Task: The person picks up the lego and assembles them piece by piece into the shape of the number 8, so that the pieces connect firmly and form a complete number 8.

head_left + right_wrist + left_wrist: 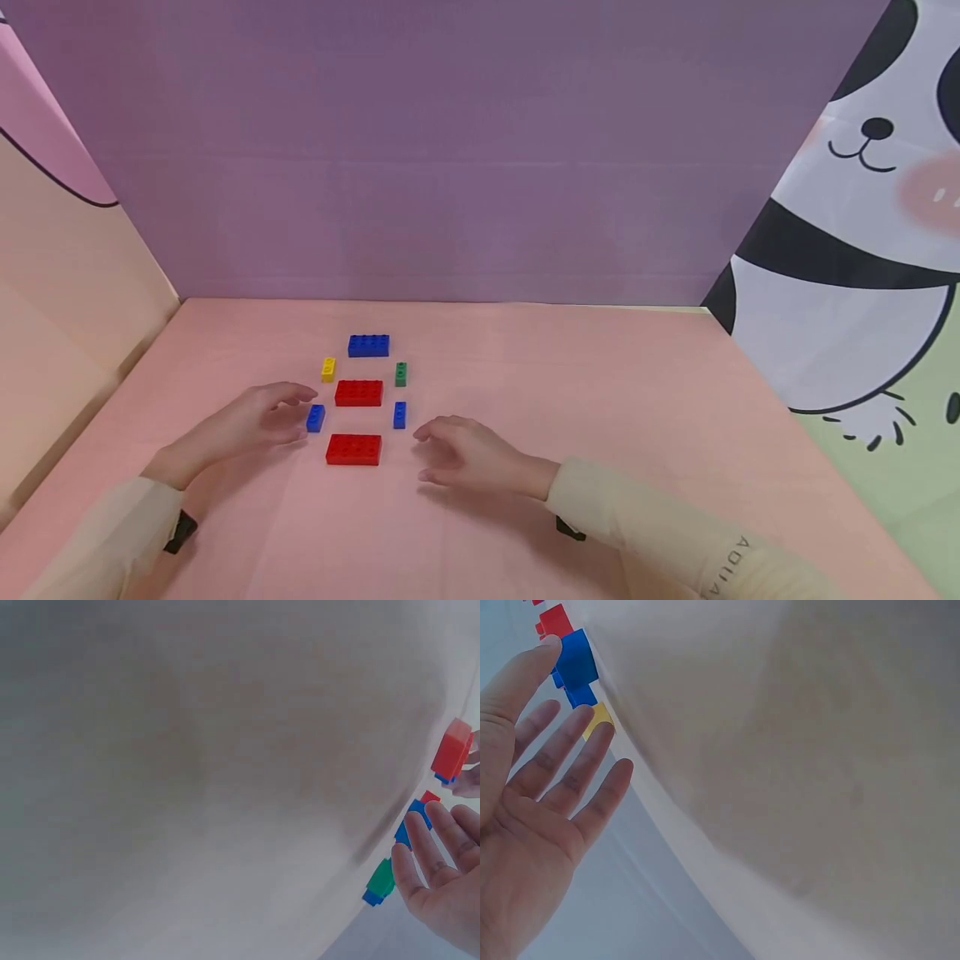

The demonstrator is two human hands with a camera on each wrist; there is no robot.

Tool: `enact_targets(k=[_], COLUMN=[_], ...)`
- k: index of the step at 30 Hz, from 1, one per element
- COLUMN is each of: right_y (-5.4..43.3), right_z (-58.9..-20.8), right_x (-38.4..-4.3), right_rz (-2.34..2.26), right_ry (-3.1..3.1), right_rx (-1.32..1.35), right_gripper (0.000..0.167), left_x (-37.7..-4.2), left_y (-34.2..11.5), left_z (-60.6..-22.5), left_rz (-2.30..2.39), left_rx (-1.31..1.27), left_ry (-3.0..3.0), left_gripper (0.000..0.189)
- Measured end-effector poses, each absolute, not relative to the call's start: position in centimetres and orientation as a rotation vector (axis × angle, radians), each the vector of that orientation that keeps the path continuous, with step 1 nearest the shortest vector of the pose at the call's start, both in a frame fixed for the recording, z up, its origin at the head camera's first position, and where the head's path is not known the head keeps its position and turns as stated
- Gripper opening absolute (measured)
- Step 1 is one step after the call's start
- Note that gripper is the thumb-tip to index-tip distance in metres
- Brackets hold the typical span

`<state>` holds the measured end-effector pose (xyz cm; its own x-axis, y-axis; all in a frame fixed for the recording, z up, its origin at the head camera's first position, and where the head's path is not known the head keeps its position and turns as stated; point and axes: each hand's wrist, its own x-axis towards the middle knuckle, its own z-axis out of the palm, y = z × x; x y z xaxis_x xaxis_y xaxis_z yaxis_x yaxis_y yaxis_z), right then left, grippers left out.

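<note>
My left hand hovers beside a small blue brick, its fingers loosely spread and nothing in them. On the other side, my right hand is just right of another small blue brick, relaxed and holding nothing. Between the hands lie two red bricks, a nearer one and a farther one. Behind them sit a small yellow brick, a small green brick and a larger blue brick. In the left wrist view the yellow brick shows past the fingertips.
The bricks stand apart on a pink-covered table. A purple backdrop rises at the table's back edge. Printed side panels flank it, the right one with a panda.
</note>
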<state>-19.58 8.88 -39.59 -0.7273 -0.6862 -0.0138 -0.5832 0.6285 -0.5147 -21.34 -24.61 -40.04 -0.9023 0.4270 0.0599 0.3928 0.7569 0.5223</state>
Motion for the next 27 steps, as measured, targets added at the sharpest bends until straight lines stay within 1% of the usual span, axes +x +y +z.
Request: enact_targets(k=[13, 20, 27], right_y=[6.1, 4.8, 3.9], right_z=[-39.6, -39.5, -39.8], right_x=[-19.8, -19.8, -19.8], right_rz=[-0.857, -0.945, -0.957], right_ry=[2.576, 2.565, 2.59], right_rx=[-1.046, -0.936, -0.873], right_gripper=[0.043, 0.038, 0.038], left_x=[-21.8, -22.1, -22.3], left_y=[-24.3, -24.1, -24.0], left_z=[-40.2, -40.0, -40.1], left_rz=[0.846, 0.813, 0.786], left_rx=[0.689, 0.732, 0.758], left_ry=[2.843, 2.845, 2.84], left_gripper=[0.05, 0.048, 0.046])
